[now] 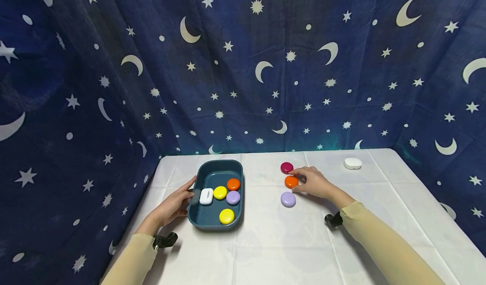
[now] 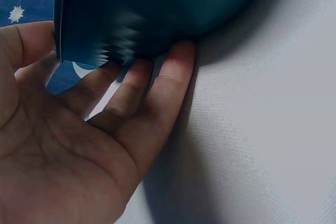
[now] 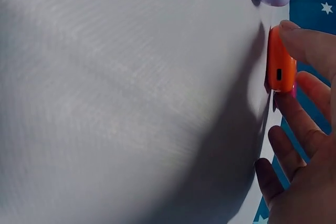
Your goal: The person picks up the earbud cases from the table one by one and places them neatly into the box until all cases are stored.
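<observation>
My left hand [image 1: 175,206] holds the left side of a dark teal tray [image 1: 241,204]. In the left wrist view several fingertips [image 2: 176,59] press the tray's outer wall, and the thumb is at the rim. On the right, my right hand [image 1: 314,183] pinches a glossy orange disc [image 1: 291,182] between thumb and a finger; a small dark slot shows in the disc's side [image 3: 282,59]. The orange disc stands at the tablecloth, between a crimson disc [image 1: 286,167] behind and a lilac disc [image 1: 288,199] in front.
Inside the tray lie a white rounded case [image 1: 206,196], two yellow discs [image 1: 220,193], another orange disc [image 1: 233,184] and another lilac disc [image 1: 233,197]. A white oval object [image 1: 352,163] sits at the back right of the white-covered table [image 1: 281,251]. A star-patterned curtain [image 1: 243,65] hangs behind.
</observation>
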A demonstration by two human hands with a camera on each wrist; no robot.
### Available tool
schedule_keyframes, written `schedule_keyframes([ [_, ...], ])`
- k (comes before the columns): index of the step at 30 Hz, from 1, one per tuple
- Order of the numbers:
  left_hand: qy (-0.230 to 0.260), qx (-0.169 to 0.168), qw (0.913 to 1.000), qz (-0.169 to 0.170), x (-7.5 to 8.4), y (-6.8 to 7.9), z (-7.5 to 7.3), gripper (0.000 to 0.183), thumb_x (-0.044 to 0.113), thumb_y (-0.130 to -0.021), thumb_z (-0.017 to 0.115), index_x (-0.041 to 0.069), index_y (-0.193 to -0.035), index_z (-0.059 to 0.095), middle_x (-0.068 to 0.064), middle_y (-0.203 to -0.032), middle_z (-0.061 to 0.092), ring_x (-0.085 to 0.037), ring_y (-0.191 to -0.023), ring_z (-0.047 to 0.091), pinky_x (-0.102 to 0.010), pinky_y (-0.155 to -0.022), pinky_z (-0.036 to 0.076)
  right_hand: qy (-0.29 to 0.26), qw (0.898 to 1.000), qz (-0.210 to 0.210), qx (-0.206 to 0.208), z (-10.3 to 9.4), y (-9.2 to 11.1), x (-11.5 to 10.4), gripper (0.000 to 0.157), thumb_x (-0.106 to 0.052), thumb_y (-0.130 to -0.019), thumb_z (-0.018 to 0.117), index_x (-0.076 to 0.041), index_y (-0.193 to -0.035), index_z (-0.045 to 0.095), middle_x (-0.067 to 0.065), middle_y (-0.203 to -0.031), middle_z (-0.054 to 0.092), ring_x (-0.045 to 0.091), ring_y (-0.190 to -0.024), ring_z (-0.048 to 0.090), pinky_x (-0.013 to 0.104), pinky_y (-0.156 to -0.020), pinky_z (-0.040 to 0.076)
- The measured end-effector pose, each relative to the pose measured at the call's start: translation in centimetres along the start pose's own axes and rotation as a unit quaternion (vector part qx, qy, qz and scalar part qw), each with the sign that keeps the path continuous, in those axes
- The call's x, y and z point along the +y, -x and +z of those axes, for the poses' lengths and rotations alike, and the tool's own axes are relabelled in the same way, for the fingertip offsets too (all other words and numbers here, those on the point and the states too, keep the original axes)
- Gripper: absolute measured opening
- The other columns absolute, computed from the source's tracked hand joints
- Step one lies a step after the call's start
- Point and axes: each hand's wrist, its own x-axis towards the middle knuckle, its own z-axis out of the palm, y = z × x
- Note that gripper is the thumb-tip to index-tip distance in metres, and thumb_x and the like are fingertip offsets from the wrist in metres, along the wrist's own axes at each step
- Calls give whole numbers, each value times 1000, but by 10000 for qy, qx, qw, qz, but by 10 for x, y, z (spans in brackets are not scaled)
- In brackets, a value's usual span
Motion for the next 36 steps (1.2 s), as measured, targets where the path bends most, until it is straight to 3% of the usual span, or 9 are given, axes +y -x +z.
schedule_keyframes([
  [3, -19, 24, 10000, -4, 0, 0, 0, 58, 23, -96, 43, 49, -143, 22, -22, -113, 47, -29, -101, 53, -46, -74, 48, 153, 9999, 8, 49, 0, 0, 1, 60, -40, -65, 81, -25, -120, 62, -1, -114, 60, 20, -95, 43, 41, -81, 31],
  [13, 8, 6, 10000, -15, 0, 0, 0, 57, 22, -96, 42, 49, -143, 22, -20, -122, 45, -30, -106, 51, -46, -74, 48, 224, 9997, 86, 26, 3, -2, 1, 60, -41, -66, 81, -26, -121, 62, 2, -116, 59, 22, -99, 43, 44, -82, 30],
  [28, 25, 39, 10000, -15, 0, 0, 0, 58, 22, -95, 43, 50, -142, 24, -19, -102, 50, -29, -100, 53, -46, -74, 47, 246, 9996, 118, 71, 6, -2, 2, 57, -41, -66, 80, -25, -117, 63, 2, -114, 59, 21, -98, 43, 42, -81, 29],
  [36, -33, -27, 10000, -74, 0, 0, -1, 58, 21, -96, 41, 50, -143, 21, -20, -119, 46, -29, -106, 51, -46, -76, 47, 129, 9998, 53, 165, 3, -1, 1, 53, -38, -66, 81, -25, -115, 65, 0, -110, 60, 21, -96, 43, 42, -80, 29],
])
